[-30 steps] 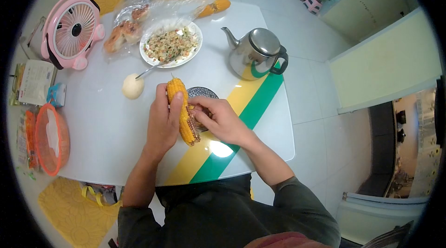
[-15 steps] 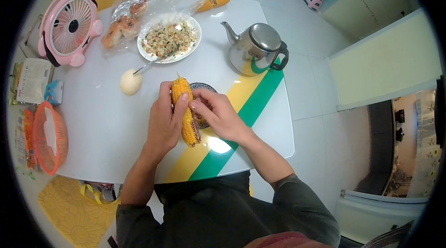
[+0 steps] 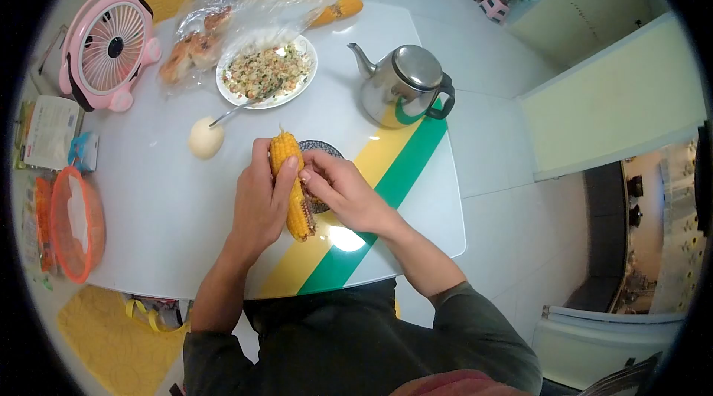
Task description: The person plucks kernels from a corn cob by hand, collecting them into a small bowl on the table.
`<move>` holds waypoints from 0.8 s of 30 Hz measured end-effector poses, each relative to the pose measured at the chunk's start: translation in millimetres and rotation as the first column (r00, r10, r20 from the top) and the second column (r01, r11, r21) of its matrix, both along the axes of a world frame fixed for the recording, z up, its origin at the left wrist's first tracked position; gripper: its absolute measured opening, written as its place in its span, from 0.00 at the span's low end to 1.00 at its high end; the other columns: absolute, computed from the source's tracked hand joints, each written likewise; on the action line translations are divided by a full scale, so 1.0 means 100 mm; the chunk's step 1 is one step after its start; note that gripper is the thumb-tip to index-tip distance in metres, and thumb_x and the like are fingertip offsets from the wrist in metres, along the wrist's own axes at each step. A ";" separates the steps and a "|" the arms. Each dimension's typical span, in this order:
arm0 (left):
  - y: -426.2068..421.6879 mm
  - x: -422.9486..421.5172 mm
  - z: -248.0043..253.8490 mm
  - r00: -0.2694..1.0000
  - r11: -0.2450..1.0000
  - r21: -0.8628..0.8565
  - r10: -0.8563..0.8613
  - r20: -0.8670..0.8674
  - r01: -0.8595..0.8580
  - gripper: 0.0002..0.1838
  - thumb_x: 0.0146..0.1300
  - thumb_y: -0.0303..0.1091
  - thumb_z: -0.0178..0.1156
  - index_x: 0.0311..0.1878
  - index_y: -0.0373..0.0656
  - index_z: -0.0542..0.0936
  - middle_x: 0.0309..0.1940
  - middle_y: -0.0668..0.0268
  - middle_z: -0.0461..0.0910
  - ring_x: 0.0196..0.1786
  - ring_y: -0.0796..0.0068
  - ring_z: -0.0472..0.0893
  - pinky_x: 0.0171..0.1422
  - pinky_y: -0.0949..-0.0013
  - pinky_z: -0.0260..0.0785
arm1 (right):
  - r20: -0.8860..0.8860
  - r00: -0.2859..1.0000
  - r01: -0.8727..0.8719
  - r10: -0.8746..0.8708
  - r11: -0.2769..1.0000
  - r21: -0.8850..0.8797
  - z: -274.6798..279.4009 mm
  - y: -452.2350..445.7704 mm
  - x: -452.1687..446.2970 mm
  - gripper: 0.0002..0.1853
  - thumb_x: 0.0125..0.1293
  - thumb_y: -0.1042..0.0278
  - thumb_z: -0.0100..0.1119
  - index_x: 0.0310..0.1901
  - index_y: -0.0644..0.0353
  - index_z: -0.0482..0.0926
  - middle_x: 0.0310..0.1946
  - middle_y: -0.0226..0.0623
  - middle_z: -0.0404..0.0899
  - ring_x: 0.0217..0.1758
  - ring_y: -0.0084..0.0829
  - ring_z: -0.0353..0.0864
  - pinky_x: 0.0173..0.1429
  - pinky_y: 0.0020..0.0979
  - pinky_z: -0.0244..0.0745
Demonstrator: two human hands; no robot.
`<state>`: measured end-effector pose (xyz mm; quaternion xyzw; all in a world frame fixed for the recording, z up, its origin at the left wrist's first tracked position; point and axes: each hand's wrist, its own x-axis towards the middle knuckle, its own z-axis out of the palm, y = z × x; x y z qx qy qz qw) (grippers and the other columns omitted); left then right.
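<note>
A yellow corn cob (image 3: pixel 286 149) is held nearly upright in my left hand (image 3: pixel 258 199), the fingers wrapped round its left side and the thumb across it. Bare reddish-brown cob shows along its lower right side. My right hand (image 3: pixel 340 187) is at the cob's right side, its thumb and fingers pressed together there; whether kernels are between them is too small to tell. Behind and under the hands is a dark patterned bowl (image 3: pixel 321 146), largely hidden by the cob and my right hand.
Beyond the hands are a plate (image 3: pixel 310 82) of mixed rice with a spoon, a pale round bun (image 3: pixel 206 138), bagged bread (image 3: pixel 194 54) and another corn cob (image 3: pixel 338 12). A steel kettle (image 3: pixel 401 88) stands right; a pink fan (image 3: pixel 114 47) and orange basket (image 3: pixel 77 225) are left.
The right thumb and fingers have shifted slightly along the cob's right side. The cob remains in my left hand. The whole view has moved a little.
</note>
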<state>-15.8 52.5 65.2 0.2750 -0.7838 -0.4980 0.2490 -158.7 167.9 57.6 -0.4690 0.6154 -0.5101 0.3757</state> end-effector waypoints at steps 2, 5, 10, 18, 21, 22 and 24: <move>0.01 0.00 0.02 1.000 1.000 0.005 -0.002 0.005 0.002 0.18 0.85 0.43 0.54 0.57 0.34 0.69 0.34 0.42 0.83 0.38 0.40 0.85 0.43 0.48 0.74 | -0.024 1.000 0.006 -0.006 1.000 -0.004 -0.01 -0.01 0.01 0.15 0.84 0.62 0.54 0.56 0.68 0.78 0.31 0.40 0.77 0.33 0.32 0.74 0.41 0.37 0.72; 0.00 0.01 0.03 1.000 1.000 0.018 -0.006 0.016 0.006 0.18 0.85 0.43 0.54 0.57 0.34 0.69 0.34 0.42 0.83 0.38 0.40 0.85 0.43 0.48 0.74 | -0.020 1.000 0.014 -0.014 1.000 -0.017 -0.02 -0.01 0.02 0.16 0.84 0.62 0.54 0.56 0.69 0.78 0.30 0.40 0.76 0.32 0.33 0.74 0.41 0.37 0.72; -0.01 0.01 0.02 1.000 1.000 0.030 -0.008 0.017 0.008 0.18 0.85 0.43 0.54 0.57 0.35 0.69 0.35 0.42 0.83 0.39 0.40 0.85 0.44 0.47 0.74 | -0.039 0.999 -0.003 0.003 1.000 0.000 0.04 -0.01 0.02 0.17 0.84 0.61 0.53 0.57 0.69 0.78 0.30 0.41 0.76 0.32 0.33 0.74 0.40 0.38 0.71; -0.01 0.02 0.01 1.000 0.999 0.037 -0.008 0.013 0.008 0.18 0.85 0.44 0.53 0.56 0.35 0.70 0.37 0.42 0.84 0.41 0.39 0.86 0.46 0.48 0.75 | 0.000 1.000 -0.017 0.017 0.998 -0.055 0.01 -0.01 0.02 0.17 0.83 0.61 0.54 0.57 0.69 0.78 0.31 0.44 0.77 0.33 0.38 0.75 0.41 0.39 0.71; -0.01 0.02 0.00 1.000 0.999 0.036 -0.010 0.004 0.010 0.17 0.85 0.43 0.53 0.56 0.35 0.70 0.37 0.42 0.84 0.41 0.39 0.86 0.45 0.47 0.75 | -0.045 0.999 -0.020 0.018 0.999 -0.039 0.01 -0.01 0.02 0.17 0.83 0.60 0.54 0.56 0.69 0.77 0.30 0.45 0.76 0.32 0.39 0.75 0.41 0.41 0.72; -0.01 0.03 0.00 1.000 1.000 0.029 -0.012 0.005 0.012 0.17 0.85 0.43 0.53 0.56 0.35 0.70 0.37 0.42 0.84 0.41 0.39 0.86 0.45 0.47 0.75 | -0.059 0.998 -0.021 0.020 1.000 -0.018 0.01 -0.01 0.01 0.17 0.82 0.60 0.54 0.56 0.69 0.77 0.30 0.45 0.76 0.32 0.40 0.76 0.41 0.41 0.72; -0.01 0.02 -0.01 1.000 1.000 0.015 -0.016 0.006 0.016 0.17 0.85 0.43 0.53 0.57 0.35 0.70 0.37 0.42 0.84 0.41 0.38 0.86 0.45 0.47 0.74 | -0.084 0.996 -0.013 0.014 1.000 0.013 0.02 -0.01 0.01 0.17 0.82 0.61 0.54 0.56 0.69 0.77 0.29 0.46 0.76 0.31 0.41 0.76 0.41 0.43 0.72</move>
